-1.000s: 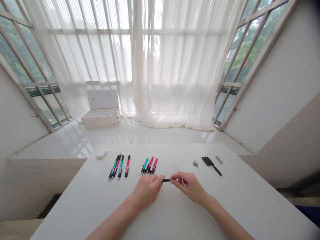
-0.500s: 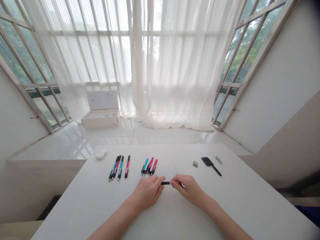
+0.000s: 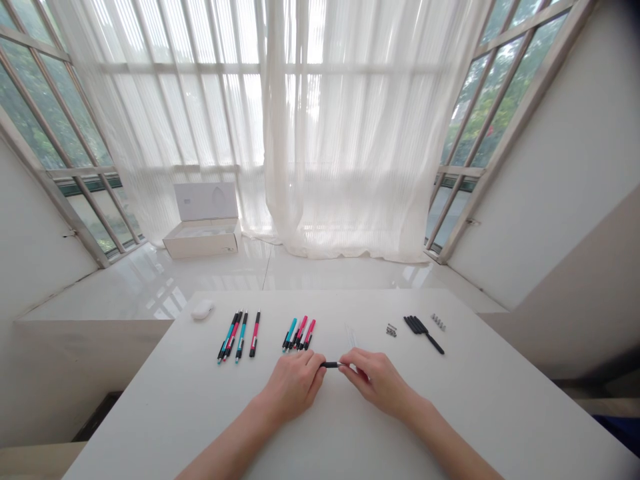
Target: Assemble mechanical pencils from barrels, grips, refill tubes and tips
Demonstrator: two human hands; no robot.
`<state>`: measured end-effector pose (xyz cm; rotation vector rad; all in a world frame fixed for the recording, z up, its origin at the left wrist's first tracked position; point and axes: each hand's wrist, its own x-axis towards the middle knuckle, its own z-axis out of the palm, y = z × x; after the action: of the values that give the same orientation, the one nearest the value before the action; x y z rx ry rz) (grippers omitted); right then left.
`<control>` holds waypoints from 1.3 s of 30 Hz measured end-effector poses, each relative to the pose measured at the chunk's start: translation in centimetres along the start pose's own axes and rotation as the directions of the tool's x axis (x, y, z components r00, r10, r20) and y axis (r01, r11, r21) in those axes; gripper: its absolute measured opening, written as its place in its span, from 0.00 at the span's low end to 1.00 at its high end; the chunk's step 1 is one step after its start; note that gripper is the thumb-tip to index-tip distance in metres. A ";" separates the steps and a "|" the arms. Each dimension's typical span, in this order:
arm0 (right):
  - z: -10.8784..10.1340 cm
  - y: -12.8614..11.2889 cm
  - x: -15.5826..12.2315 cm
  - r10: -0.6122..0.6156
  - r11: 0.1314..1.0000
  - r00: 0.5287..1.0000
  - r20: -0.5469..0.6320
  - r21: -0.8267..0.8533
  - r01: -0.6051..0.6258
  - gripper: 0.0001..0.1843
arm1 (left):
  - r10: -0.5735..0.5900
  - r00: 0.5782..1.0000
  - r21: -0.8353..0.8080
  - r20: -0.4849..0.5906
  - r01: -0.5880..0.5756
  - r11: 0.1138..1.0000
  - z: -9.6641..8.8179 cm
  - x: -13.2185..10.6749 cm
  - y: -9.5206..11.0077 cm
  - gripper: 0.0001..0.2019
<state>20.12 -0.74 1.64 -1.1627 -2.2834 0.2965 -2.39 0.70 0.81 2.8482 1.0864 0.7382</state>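
My left hand (image 3: 295, 383) and my right hand (image 3: 379, 381) meet low over the white table (image 3: 500, 407), both pinching one small black pen part (image 3: 331, 365) between their fingertips. The left fingers curl round its left end, the right fingertips grip its right end, where a thin metal tip shows. Just beyond the hands lies a short row of teal and pink pen barrels (image 3: 299, 333). A few thin clear refills (image 3: 350, 335) lie behind my right hand.
A longer row of assembled pens (image 3: 239, 333) lies to the left, a white oval case (image 3: 203, 309) behind it. To the right are small metal springs (image 3: 391, 329), black pen pieces (image 3: 423, 329) and metal tips (image 3: 439, 323). An open white box (image 3: 204, 221) sits on the floor by the curtain.
Both hands stayed together on the black part, shifting only slightly; the gap between them narrowed and then opened a little.
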 end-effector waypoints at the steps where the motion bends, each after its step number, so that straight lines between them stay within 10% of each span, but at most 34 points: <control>1: 0.0 0.0 0.0 0.002 1.000 1.000 0.005 -0.005 -0.002 0.10 | 0.001 1.000 -0.001 0.002 -0.001 1.000 0.0 0.0 0.0 0.10; 39: 0.1 -0.2 0.2 -0.035 0.995 0.999 0.036 -0.090 0.038 0.19 | 0.050 0.998 -0.031 -0.033 -0.051 0.998 0.3 -0.1 -0.2 0.11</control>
<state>19.84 -0.70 1.75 -1.1679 -2.3665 0.2023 -2.45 0.89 0.45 2.8570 1.0007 0.7998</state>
